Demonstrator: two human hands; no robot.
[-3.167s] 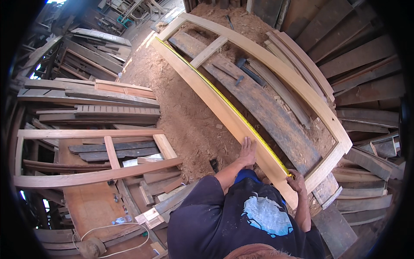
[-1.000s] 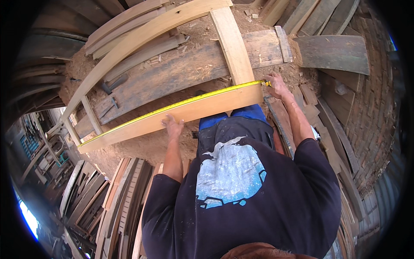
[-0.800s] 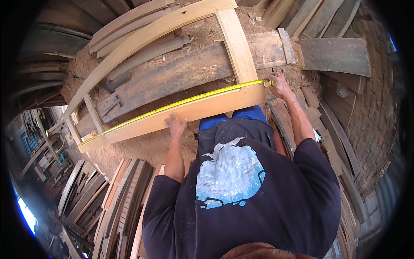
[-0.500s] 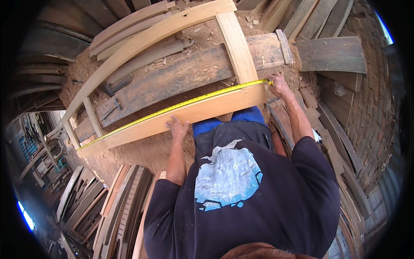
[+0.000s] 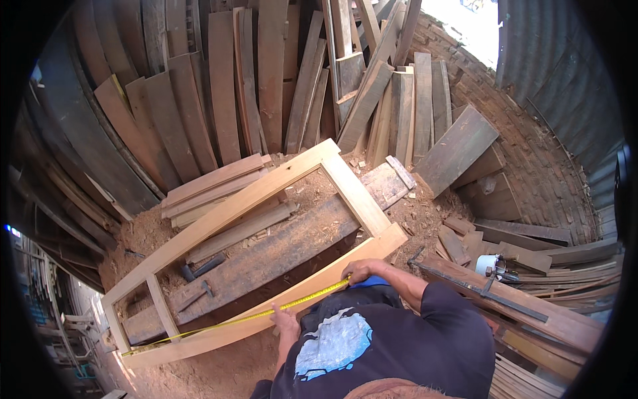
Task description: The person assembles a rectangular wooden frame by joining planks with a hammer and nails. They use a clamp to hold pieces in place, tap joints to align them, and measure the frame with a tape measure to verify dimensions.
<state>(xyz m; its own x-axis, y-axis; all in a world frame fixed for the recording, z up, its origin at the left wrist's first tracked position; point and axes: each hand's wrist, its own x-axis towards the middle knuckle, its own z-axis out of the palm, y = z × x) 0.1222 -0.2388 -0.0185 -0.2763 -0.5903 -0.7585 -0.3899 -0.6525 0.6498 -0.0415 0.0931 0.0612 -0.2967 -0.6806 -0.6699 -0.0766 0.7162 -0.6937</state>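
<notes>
A pale wooden frame (image 5: 219, 225) with a crosspiece near its left end lies slantwise in front of me. Along its near board runs the yellow blade of a tape measure (image 5: 319, 293), reaching from the frame's left corner to my right hand. My right hand (image 5: 361, 270) is closed around the tape's right end, close to my body; the case is mostly hidden in the fingers. On the near board's edge rests my left hand (image 5: 286, 324), fingers stretched and apart, fingertips touching the blade. Left of this hand the blade looks thin, to its right wide.
Under the frame lies a dark, sawdust-strewn plank (image 5: 266, 269) bearing a hammer (image 5: 197, 296) and another dark tool (image 5: 203, 267). Many boards (image 5: 226, 93) lean at the back. On the right are a long bar clamp (image 5: 478, 290), a white-and-dark power tool (image 5: 490, 266) and a brick wall (image 5: 531, 153).
My view has tilted up, bringing the leaning boards into sight. My right hand with the tape's end has moved left along the near board, away from the frame's right end. The blade spans less.
</notes>
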